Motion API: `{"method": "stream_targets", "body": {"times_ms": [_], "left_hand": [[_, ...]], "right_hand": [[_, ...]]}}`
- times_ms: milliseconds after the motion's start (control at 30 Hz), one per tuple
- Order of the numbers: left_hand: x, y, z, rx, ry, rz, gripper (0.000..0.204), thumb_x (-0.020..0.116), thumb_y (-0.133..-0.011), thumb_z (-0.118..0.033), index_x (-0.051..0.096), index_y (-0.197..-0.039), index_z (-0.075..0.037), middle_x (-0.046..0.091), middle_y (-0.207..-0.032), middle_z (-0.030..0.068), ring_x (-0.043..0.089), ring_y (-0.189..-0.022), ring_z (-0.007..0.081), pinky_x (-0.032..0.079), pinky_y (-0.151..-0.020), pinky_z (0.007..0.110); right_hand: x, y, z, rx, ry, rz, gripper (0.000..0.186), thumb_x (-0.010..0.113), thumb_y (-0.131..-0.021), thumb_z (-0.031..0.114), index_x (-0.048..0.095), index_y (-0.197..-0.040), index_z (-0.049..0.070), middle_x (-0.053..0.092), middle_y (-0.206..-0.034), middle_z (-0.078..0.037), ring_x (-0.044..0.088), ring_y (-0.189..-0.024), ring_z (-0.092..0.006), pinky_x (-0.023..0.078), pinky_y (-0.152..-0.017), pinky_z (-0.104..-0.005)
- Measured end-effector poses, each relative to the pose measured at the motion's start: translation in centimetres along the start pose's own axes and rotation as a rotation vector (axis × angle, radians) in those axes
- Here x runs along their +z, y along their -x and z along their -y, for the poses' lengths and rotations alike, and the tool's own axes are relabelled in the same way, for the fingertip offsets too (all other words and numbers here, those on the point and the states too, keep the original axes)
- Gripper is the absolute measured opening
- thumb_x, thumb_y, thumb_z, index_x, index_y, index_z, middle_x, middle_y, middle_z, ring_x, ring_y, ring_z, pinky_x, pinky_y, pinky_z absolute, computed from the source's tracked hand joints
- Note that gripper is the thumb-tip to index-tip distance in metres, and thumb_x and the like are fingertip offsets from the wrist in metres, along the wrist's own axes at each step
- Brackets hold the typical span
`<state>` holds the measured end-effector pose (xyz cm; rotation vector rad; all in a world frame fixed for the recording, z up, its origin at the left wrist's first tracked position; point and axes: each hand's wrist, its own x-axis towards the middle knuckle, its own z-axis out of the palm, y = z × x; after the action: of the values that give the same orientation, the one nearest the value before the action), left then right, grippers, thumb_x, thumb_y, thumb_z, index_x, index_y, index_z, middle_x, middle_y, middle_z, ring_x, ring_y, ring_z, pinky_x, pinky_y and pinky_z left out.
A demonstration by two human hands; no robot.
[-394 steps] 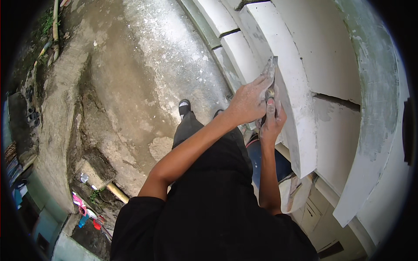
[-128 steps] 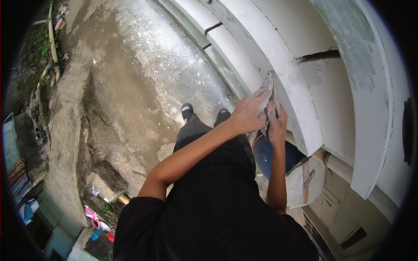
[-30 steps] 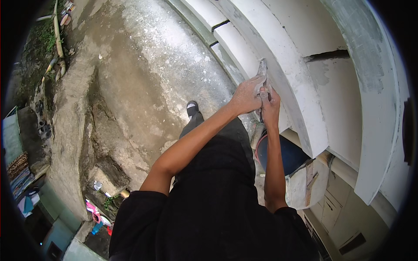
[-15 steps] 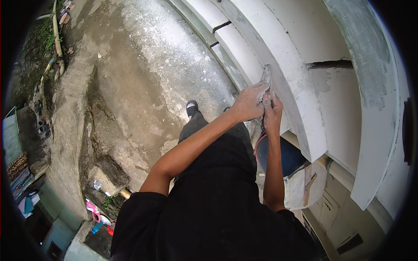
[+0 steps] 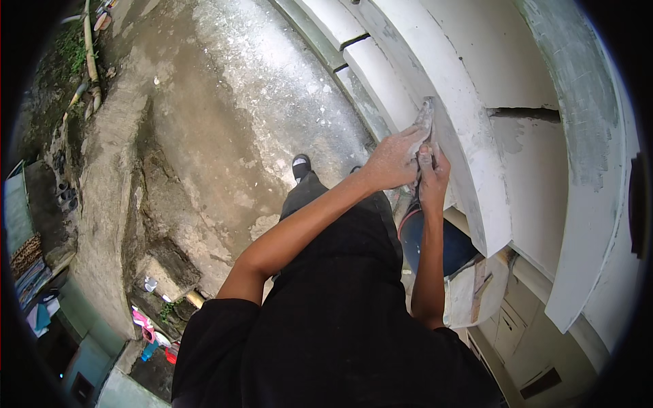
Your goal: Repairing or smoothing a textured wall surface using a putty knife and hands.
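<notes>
Both my hands, coated in pale dust, meet at the side face of a long white plastered ledge (image 5: 484,194). My left hand (image 5: 393,162) is closed, its leading fingers pointing forward along that face. Close beside it on the right, my right hand (image 5: 434,178) is also closed, thumb up. A narrow dark piece (image 5: 414,196) shows just below the hands; whether it belongs to something they grip cannot be made out. Whatever lies between the fingers is mostly hidden and grey with dust.
A dark blue bucket (image 5: 435,246) with a reddish rim stands below my right forearm. Right of the ledge are white panels (image 5: 527,170) with a dark gap and a grey-patched beam (image 5: 578,102). White-spattered concrete floor (image 5: 272,88) lies to the left, with pipes (image 5: 90,54) beyond.
Both hands have shifted slightly forward and right along the ledge's side, staying together and closed. The view has moved a little too.
</notes>
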<state>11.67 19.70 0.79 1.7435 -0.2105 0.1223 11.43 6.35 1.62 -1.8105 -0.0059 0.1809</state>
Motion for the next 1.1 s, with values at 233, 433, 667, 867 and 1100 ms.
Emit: {"method": "stream_targets", "body": {"times_ms": [233, 433, 667, 867, 1100], "left_hand": [[-2.2, -4.5, 1.8, -0.028, -0.025, -0.074, 0.046, 0.053, -0.074, -0.005, 0.054, -0.119, 0.006, 0.055, -0.121, 0.0303, 0.054, -0.109, 0.0459, 0.045, -0.094, 0.043], [-6.5, -5.7, 3.7, -0.016, -0.158, -0.008, 0.055, 0.053, -0.076, -0.011, 0.049, -0.127, 0.010, 0.049, -0.130, 0.0301, 0.049, -0.122, 0.0406, 0.040, -0.103, 0.038], [-1.2, -0.5, -1.1, 0.049, -0.031, 0.060, 0.060, 0.053, -0.074, -0.004, 0.043, -0.133, 0.007, 0.047, -0.133, 0.0298, 0.048, -0.123, 0.0419, 0.040, -0.104, 0.040], [-2.2, -2.0, -0.7, 0.014, -0.036, 0.140, 0.058, 0.056, -0.070, 0.000, 0.049, -0.127, 0.008, 0.050, -0.129, 0.0313, 0.048, -0.123, 0.0423, 0.040, -0.104, 0.042], [-4.2, -4.0, -1.8, 0.119, -0.148, -0.010, 0.058, 0.056, -0.069, -0.004, 0.048, -0.126, 0.008, 0.051, -0.127, 0.0312, 0.052, -0.113, 0.0455, 0.045, -0.097, 0.045]], "right_hand": [[2.0, -6.0, 1.2, -0.002, 0.071, 0.060, 0.036, 0.057, -0.095, 0.027, 0.062, -0.110, -0.005, 0.063, -0.079, -0.005, 0.053, -0.069, -0.0107, 0.044, -0.064, -0.0283], [6.1, -8.2, 0.4, -0.147, 0.130, 0.028, 0.038, 0.055, -0.095, 0.028, 0.061, -0.111, -0.007, 0.061, -0.077, -0.007, 0.052, -0.068, -0.0128, 0.044, -0.064, -0.0300], [0.1, 0.2, 1.8, -0.030, 0.027, -0.041, 0.032, 0.055, -0.097, 0.023, 0.060, -0.113, -0.004, 0.057, -0.071, -0.003, 0.047, -0.062, -0.0062, 0.039, -0.056, -0.0232], [1.3, 0.5, 3.5, 0.065, -0.098, -0.034, 0.029, 0.056, -0.097, 0.026, 0.062, -0.102, -0.002, 0.051, -0.062, 0.002, 0.042, -0.052, -0.0049, 0.033, -0.046, -0.0224], [1.5, -3.1, 4.5, -0.059, 0.000, 0.010, 0.031, 0.056, -0.097, 0.030, 0.061, -0.094, -0.001, 0.051, -0.068, 0.002, 0.043, -0.058, -0.0061, 0.034, -0.051, -0.0239]]}}
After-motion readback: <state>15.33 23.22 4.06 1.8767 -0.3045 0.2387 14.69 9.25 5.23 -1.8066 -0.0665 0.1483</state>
